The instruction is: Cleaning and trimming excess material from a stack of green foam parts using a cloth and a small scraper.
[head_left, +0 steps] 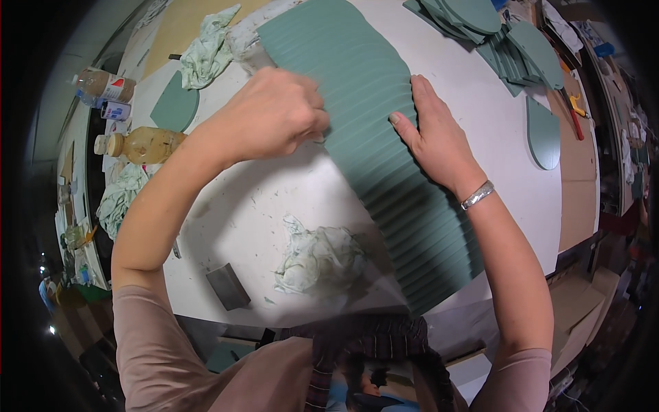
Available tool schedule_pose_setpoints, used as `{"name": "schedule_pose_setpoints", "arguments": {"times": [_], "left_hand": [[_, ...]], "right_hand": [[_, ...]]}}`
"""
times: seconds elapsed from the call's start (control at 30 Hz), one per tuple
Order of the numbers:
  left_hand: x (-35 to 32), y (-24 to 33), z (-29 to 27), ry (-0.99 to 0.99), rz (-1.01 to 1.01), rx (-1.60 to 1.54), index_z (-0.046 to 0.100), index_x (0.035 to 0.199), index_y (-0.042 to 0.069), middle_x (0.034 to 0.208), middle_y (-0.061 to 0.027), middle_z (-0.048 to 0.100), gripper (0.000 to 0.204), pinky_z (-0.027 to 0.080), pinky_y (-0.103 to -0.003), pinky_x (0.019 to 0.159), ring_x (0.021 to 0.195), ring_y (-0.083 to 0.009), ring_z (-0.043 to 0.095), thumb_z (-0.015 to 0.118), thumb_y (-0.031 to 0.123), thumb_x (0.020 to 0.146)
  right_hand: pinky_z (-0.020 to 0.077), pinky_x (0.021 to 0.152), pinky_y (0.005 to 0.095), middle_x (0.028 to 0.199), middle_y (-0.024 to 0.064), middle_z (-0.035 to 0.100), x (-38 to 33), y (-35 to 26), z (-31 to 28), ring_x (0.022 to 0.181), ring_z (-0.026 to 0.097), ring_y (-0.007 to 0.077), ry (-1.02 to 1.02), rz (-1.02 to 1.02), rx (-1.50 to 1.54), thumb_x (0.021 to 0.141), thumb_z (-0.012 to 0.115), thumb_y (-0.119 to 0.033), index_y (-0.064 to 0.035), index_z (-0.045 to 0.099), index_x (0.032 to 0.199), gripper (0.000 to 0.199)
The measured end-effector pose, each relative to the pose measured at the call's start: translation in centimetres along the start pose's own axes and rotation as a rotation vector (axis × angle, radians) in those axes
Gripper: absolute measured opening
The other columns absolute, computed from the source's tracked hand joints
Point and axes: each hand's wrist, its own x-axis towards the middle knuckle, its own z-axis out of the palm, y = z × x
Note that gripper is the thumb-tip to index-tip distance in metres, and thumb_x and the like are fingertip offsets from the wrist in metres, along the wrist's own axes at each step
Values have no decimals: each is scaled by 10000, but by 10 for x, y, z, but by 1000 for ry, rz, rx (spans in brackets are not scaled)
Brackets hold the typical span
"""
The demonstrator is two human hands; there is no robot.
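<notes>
A long green panel (pixel 367 130) with wavy ridges across its face lies aslant on the white table (pixel 247 206). My left hand (pixel 274 113) is closed in a fist at the panel's left edge, slightly blurred. Whatever it grips is hidden by the fingers. My right hand (pixel 443 141) rests flat along the panel's right edge, fingers stretched and thumb apart on the ridges. Left of the panel's near end are a crumpled, green-stained rag (pixel 319 257) and a dark grey block (pixel 228 286).
Green cut pieces are stacked (pixel 518 58) at the far right, near red-and-yellow-handled tools (pixel 575 110). Single green pieces lie at right (pixel 544 134) and left (pixel 175 101). Along the left edge stand a bottle of yellowish liquid (pixel 147 145), another bottle (pixel 106 87) and more rags (pixel 209 48).
</notes>
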Motion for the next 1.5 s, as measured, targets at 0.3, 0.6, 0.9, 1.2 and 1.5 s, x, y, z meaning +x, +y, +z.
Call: {"name": "schedule_pose_setpoints", "arguments": {"times": [0.3,0.6,0.9,1.2,1.5], "left_hand": [[2,1,6,107,-51,-4,619,677,95,653,-26,523,160,456,-397,561,705,-238,572,768,149,701],[-30,3,1,21,-221,-127,625,739,52,683,-37,573,238,448,-390,571,681,-244,579,800,213,720],[16,58,23,120,-408,-444,572,875,22,779,-112,584,319,439,-384,617,676,-307,561,817,162,726],[24,72,20,2,-602,-497,593,900,24,793,-98,601,233,437,-375,617,670,-270,547,773,98,772],[19,105,28,101,-662,-269,599,971,37,906,-104,591,210,467,-413,684,780,-319,602,717,23,798]], "right_hand": [[414,1080,455,1513,283,383,1,-1,1,1336,451,405,18,-15,-38,964,567,-392,80,330,1468,730],[406,1088,450,1516,275,382,1,-2,0,1338,449,403,-35,35,-6,964,567,-395,78,326,1470,734],[417,1069,463,1516,254,388,1,-3,2,1330,456,397,-69,75,24,961,571,-405,62,340,1463,724],[434,1033,505,1499,197,394,2,-2,-5,1295,479,362,-52,59,19,963,561,-413,44,351,1454,703],[460,995,511,1477,209,400,3,-3,-2,1276,481,379,-102,43,17,964,556,-432,51,342,1438,709]]}}
